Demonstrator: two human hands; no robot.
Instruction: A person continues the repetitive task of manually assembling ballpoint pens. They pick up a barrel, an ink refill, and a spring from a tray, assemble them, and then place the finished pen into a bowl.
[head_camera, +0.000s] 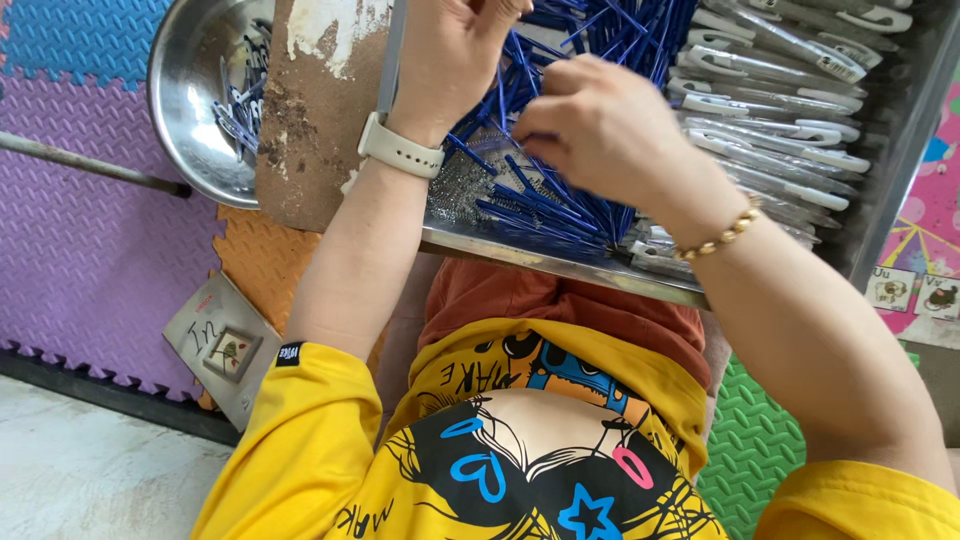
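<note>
your left hand (455, 50) and right hand (600, 130) both sit over the blue pen pile (560, 200) — fingers curled. what each grips, you cannot tell.

- Clear plastic sleeves (770, 110), each with a white pen inside, lie stacked in a row on the right side of the metal tray.
- A square grey card (222, 345) with a small framed picture lies tilted on the floor mats, lower left.
- Two small white picture cards (915, 292) sit at the right edge, against a pink panel.
- A tiny black tag (290, 353) is sewn on the yellow sleeve.
</note>
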